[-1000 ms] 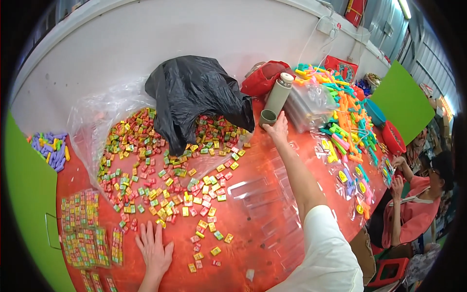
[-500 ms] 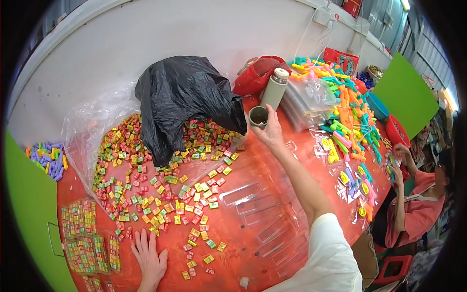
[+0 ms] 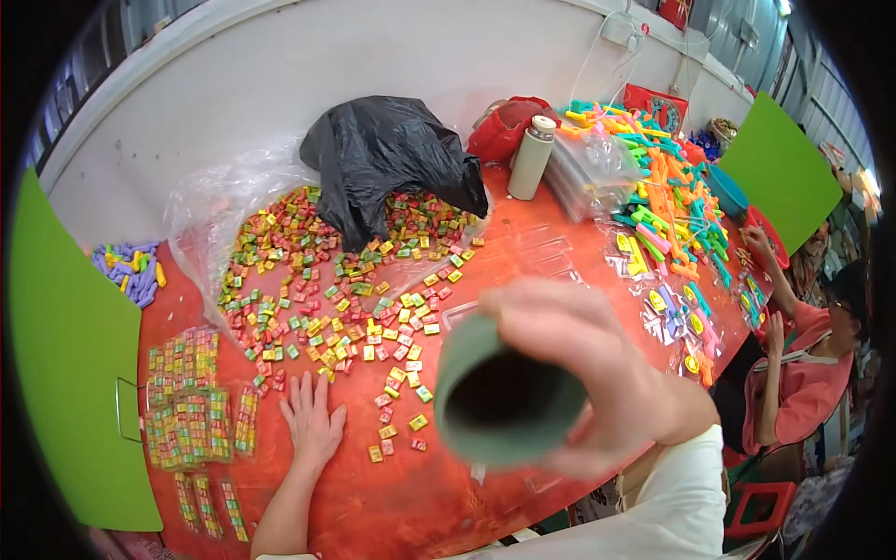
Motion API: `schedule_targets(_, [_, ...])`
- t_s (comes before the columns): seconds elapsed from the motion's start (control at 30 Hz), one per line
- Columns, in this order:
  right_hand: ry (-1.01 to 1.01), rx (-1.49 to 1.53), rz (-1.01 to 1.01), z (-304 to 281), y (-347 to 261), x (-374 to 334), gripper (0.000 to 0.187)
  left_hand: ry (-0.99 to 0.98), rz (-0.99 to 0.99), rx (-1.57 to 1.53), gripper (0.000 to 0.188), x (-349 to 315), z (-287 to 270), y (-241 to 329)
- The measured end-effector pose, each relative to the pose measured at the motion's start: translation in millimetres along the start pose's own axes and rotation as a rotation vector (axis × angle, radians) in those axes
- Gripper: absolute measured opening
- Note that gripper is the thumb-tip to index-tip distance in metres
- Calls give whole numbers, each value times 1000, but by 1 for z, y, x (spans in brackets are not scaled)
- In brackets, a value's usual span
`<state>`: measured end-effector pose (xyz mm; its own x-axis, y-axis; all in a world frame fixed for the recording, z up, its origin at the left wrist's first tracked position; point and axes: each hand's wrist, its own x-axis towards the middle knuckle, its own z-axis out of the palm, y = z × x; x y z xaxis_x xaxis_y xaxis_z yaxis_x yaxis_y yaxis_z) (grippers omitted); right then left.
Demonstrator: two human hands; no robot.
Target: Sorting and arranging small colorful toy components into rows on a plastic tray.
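In the head view, the cup (image 3: 509, 406) is at the near side, raised above the surface (image 3: 373, 504) and close to the camera. It is round and grey-green, its mouth tipped toward the camera, with a smooth wall and a dark inside; what it contains cannot be made out. The right hand (image 3: 607, 369), blurred, holds it, fingers closed around its right side and rim. The left hand (image 3: 314, 429) lies palm down on the red surface, fingers spread and holding nothing, their tips just beside the loose blocks (image 3: 322, 327), which are red, yellow and green.

The cup and right hand hide the middle of the surface and part of the clear trays (image 3: 541, 247). A black bag (image 3: 392, 159) covers part of the block pile, which lies on a clear sheet (image 3: 196, 224). A pale flask (image 3: 532, 163) stands upright beyond the cup, between a red bag (image 3: 509, 131) and clear bags (image 3: 588, 182). Filled packs (image 3: 191, 425) lie left of the left hand, purple and yellow pieces (image 3: 135, 275) beyond them. To the right are a heap of bright plastic toys (image 3: 667, 201) and a co-worker (image 3: 798, 373) in pink.
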<state>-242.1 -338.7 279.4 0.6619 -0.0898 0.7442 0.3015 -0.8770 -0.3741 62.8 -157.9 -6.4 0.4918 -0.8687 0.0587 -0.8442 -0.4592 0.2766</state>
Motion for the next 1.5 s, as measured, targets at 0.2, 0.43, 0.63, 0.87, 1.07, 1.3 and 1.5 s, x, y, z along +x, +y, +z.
schedule_targets(0.2, [46, 25, -162, -3, -105, 30, 52, 11, 31, -25, 70, 7, 2, 6])
schedule_targets(0.43, [62, -77, -331, 4, -183, 56, 40, 70, 51, -53, 71, 11, 14, -6])
schedule_targets(0.63, [-55, -202, -452, -32, -222, 51, 47, 133, 96, -76, 71, 8, 26, -11])
schedule_targets(0.87, [-199, -218, -501, -46, -228, 67, 58, 107, 24, -93, 72, -12, 21, -22])
schedule_targets(1.07, [-302, -124, -330, -50, -187, 78, 68, 93, 55, -94, 71, 1, 18, -13])
schedule_targets(1.3, [139, 297, 193, -21, -85, 34, 103, 54, 36, -43, 69, 8, -1, 1])
schedule_targets(1.5, [407, -237, 718, -56, 169, -14, 82, 48, 52, -86, 67, 2, 2, 5])
